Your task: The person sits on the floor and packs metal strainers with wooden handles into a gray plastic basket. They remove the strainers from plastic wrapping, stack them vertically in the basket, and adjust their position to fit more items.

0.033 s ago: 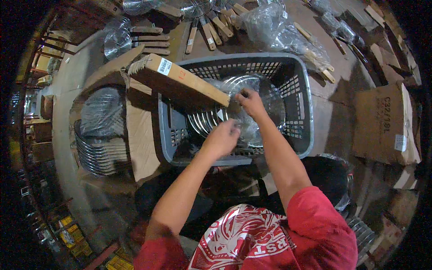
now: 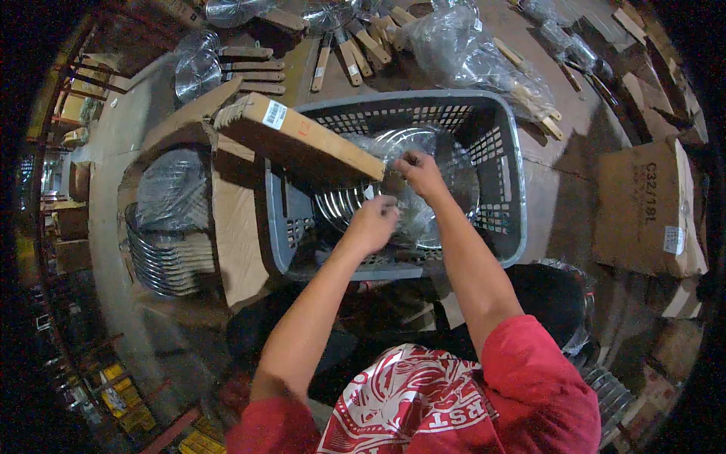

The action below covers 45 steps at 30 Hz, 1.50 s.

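Inside a grey plastic basket (image 2: 281, 234) lie shiny round metal pieces (image 2: 333, 204), nested closely and partly covered by clear plastic wrap (image 2: 414, 216). A thick light-brown bundle (image 2: 318, 144), apparently stacked wooden handles with a white label, slants across the basket's left rim to the metal. Over the wrap, my left hand (image 2: 376, 224) has its fingers curled together. My right hand (image 2: 417, 174) is just beyond and to the right, thumb and fingers pinched by the bundle's near end. Whatever lies between the fingers of either hand is too small to tell.
An open carton (image 2: 246, 219) stands left of the basket, holding more nested metal pieces (image 2: 170, 253) under plastic. Strainers with wooden handles (image 2: 352, 57) and a plastic-wrapped heap (image 2: 454, 57) lie on the floor beyond. A brown cardboard box (image 2: 639, 208) is at the right.
My left hand has shifted slightly up and to the left. My right hand has barely moved, and the brown bundle has tipped a little.
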Tool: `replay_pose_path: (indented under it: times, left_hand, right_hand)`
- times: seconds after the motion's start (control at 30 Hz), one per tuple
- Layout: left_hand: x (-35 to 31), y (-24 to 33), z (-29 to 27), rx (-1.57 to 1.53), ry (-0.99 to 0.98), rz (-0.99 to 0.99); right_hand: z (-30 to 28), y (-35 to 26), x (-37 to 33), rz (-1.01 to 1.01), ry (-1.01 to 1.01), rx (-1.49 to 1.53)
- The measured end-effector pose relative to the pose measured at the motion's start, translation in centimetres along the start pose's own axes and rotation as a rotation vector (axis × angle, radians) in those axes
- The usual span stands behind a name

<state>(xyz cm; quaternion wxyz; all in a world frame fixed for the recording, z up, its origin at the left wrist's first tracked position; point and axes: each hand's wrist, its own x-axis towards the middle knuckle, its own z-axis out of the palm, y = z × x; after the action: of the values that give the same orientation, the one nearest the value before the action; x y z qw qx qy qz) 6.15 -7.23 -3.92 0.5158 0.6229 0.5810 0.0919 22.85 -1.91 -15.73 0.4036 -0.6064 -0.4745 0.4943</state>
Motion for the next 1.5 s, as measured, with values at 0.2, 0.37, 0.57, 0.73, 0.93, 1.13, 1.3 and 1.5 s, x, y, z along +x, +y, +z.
replay_pose_path:
  times: [0.2,0.37,0.57,0.73,0.93,1.13,1.3,1.5]
  left_hand:
    - [5.9,-3.3,5.8,-1.335,0.001,-0.501]
    - [8.9,-3.1,7.8,-1.615,0.205,-0.478]
    - [9.5,-3.9,9.5,-1.566,0.279,-0.426]
    - [9.4,-4.0,9.2,-1.517,0.284,-0.509]
    - [8.7,-3.2,9.1,-1.568,0.425,-0.440]
    - [8.3,-3.9,8.1,-1.628,0.300,-0.427]
    - [8.2,-2.7,8.0,-1.426,0.424,-0.510]
    - [8.2,-2.0,8.4,-1.422,0.433,-0.417]
  right_hand:
    - [-1.6,-0.4,0.3,0.043,-0.091,-0.105]
    - [-1.8,-0.9,0.8,0.163,-0.182,0.016]
    - [-2.4,-2.3,1.9,0.199,-0.278,-0.086]
    - [-1.6,-2.8,2.5,-0.050,-0.167,-0.303]
    - [-1.2,-2.0,3.6,0.052,-0.129,-0.162]
    - [0.2,-0.1,3.3,0.542,-0.067,0.377]
    - [0.8,-2.0,3.5,0.414,0.015,0.105]
    - [0.4,-6.2,2.1,-0.233,-0.090,-0.605]
